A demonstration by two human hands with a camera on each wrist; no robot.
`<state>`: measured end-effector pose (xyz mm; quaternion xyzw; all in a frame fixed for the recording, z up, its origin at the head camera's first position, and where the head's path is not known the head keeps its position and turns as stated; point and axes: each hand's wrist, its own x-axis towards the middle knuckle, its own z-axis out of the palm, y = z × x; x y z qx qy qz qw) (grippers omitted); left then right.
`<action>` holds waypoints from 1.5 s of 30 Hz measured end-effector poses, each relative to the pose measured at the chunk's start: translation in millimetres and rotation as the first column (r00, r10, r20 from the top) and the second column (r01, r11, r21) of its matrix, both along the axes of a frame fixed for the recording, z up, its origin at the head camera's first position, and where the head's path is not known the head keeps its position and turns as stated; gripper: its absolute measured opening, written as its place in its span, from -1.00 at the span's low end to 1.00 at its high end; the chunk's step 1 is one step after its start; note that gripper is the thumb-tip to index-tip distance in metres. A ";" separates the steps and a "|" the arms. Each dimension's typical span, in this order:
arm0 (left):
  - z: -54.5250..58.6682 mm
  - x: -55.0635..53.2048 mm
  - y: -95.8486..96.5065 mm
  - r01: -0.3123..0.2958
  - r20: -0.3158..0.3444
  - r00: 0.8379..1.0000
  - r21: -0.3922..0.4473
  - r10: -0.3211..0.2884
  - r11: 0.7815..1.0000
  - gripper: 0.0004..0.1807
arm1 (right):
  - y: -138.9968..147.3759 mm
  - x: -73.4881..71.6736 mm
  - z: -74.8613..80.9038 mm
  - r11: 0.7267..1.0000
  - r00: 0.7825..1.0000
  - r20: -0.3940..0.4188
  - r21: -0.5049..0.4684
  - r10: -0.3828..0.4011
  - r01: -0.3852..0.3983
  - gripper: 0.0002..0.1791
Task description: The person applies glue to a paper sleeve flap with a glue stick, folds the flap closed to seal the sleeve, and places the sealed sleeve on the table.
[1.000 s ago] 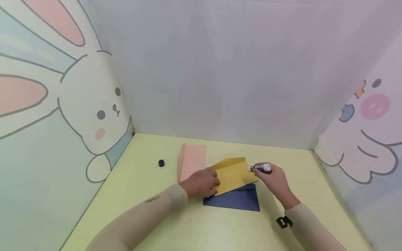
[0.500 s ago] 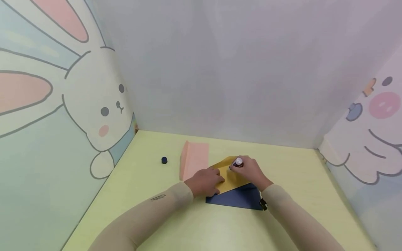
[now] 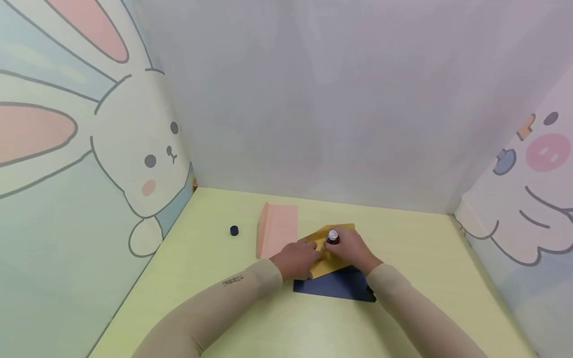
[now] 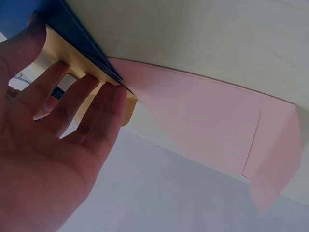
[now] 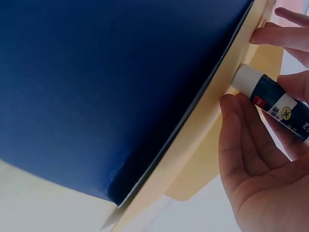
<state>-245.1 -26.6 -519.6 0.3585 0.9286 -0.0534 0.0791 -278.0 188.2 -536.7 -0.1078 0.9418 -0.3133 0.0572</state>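
Note:
My right hand (image 3: 353,247) grips a glue stick (image 5: 276,99) with a white end and dark label. Its tip sits against the yellow envelope (image 3: 330,266), and in the head view the stick stands nearly upright. Fingers of my left hand (image 3: 295,259) press on the left part of that envelope, fairly straight and spread in the left wrist view. The yellow envelope lies askew, flap raised on its far side, overlapping a navy blue envelope (image 3: 333,287). Behind the left hand lies a pink envelope (image 3: 283,226) with its flap open to the left.
A small dark cap (image 3: 234,230) stands on the pale yellow table (image 3: 215,258), left of the pink envelope. A grey wall (image 3: 313,124) rises behind the table, with cartoon-printed panels at both sides.
My right hand has brought the glue stick from the yellow envelope's right end leftwards, tipping it upright onto the paper. It now sits close beside my left hand, which stays pressing.

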 end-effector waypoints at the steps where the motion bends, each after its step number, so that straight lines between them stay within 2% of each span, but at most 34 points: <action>1: 0.3 0.1 0.1 0.000 -0.001 1.000 0.000 0.000 1.000 -0.49 | -0.4 0.2 0.4 1.000 1.000 0.003 0.004 -0.002 0.002 -0.80; 12: 1.2 -2.1 -1.6 0.001 0.011 1.000 0.016 -0.001 1.000 -0.45 | 9.8 -0.9 3.9 0.996 0.998 0.014 0.068 -0.063 0.062 -0.80; 25: -0.2 -0.1 -3.5 -0.032 0.063 0.998 0.062 0.028 0.998 -0.44 | 31.8 -0.6 -0.7 0.992 0.995 -0.012 0.074 -0.100 0.100 -0.79; 40: -3.4 -0.4 -3.5 -0.057 0.065 0.996 0.054 0.053 0.997 -0.40 | 44.9 -2.7 -5.5 0.988 0.991 -0.048 0.080 -0.127 0.131 -0.79; 45: -4.9 0.6 -2.8 -0.058 0.067 0.996 0.057 0.054 0.997 -0.39 | 52.4 1.6 -8.6 0.983 0.981 -0.061 0.012 -0.184 0.185 -0.78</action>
